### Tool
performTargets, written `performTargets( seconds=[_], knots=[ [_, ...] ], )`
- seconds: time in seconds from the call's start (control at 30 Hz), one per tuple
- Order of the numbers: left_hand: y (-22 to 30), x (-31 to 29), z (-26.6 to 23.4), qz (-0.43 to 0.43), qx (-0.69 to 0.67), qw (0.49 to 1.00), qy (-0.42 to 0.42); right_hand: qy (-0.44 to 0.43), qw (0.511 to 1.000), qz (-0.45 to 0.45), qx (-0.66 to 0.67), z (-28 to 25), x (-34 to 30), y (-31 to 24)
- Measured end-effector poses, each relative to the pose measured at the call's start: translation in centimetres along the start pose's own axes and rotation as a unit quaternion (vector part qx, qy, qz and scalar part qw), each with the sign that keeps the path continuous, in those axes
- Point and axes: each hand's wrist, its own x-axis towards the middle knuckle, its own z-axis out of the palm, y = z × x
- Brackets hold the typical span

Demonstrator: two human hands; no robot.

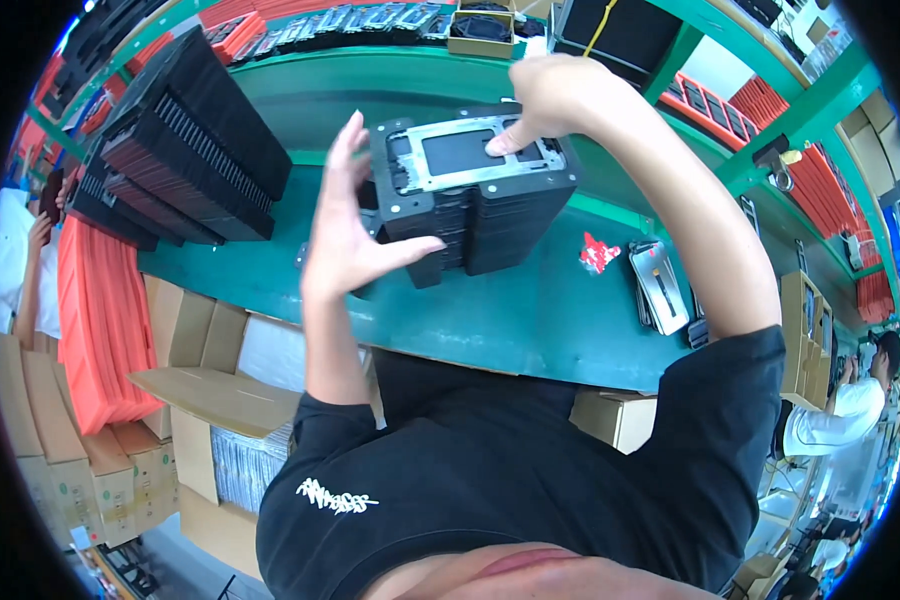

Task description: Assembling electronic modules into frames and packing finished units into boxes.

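A tall stack of black trays (515,225) stands on the green bench in front of me. On its top tray lies a silver rectangular metal frame (430,184) with a dark middle. My right hand (555,98) reaches over the stack's far right, thumb pressed on the frame and fingers curled at the far edge, partly hidden. At the stack's left side is my left hand (345,225), its fingers raised and spread from the thumb, which points across the stack's near side. Nothing shows in that hand.
Taller stacks of black trays (195,130) stand at the left. On the right of the bench (530,335) lie a red-and-white scrap (598,254) and several flat metal pieces (658,287). An open carton (215,385) and piled red trays (100,320) are at the lower left. People work nearby.
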Motion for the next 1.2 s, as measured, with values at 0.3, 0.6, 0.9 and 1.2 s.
performTargets(
  seconds=[0.3, 0.6, 0.9, 1.2],
  knots=[
    [5.1, 2.7, -1.8, -0.009, 0.28, 0.952, -0.126, 0.621, 0.539, -0.072, 0.564, 7.9, -4.4, 8.7],
    [5.0, 3.1, -1.3, -0.025, 0.278, 0.952, -0.125, 0.371, 0.901, -0.023, 0.224, 29.8, 20.6, 9.2],
    [3.9, 3.0, -1.4, -0.002, 0.255, 0.958, -0.131, 0.032, 0.989, 0.134, 0.052, 30.6, 21.2, 16.5],
    [2.5, -0.8, 1.6, 0.006, 0.14, 0.989, 0.041, -0.017, 0.968, -0.017, 0.249, 26.5, -2.2, 8.7]
  ],
)
